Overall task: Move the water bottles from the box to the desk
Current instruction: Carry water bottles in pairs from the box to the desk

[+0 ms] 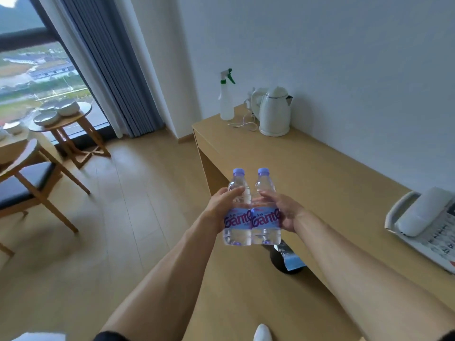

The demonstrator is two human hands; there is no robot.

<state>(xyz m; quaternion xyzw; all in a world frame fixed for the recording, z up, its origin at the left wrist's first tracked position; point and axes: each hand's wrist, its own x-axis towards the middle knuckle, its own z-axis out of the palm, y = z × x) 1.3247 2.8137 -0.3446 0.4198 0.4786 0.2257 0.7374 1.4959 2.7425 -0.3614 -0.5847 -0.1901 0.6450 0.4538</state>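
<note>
Two clear water bottles with lilac caps and blue-purple labels are held upright, side by side and touching, in mid-air over the floor just left of the desk's front edge. My left hand [221,207] grips the left water bottle [238,225] from its left side. My right hand [283,210] grips the right water bottle [266,225] from its right side. The light wooden desk [320,183] runs along the white wall to the right. No box is in view.
On the desk stand a spray bottle [227,99], a white kettle [275,112] with its cord at the far end, and a white telephone [426,225] near the right. A dark object [285,259] lies below the bottles. A chair [27,183] and round side table [64,121] with bowls stand left.
</note>
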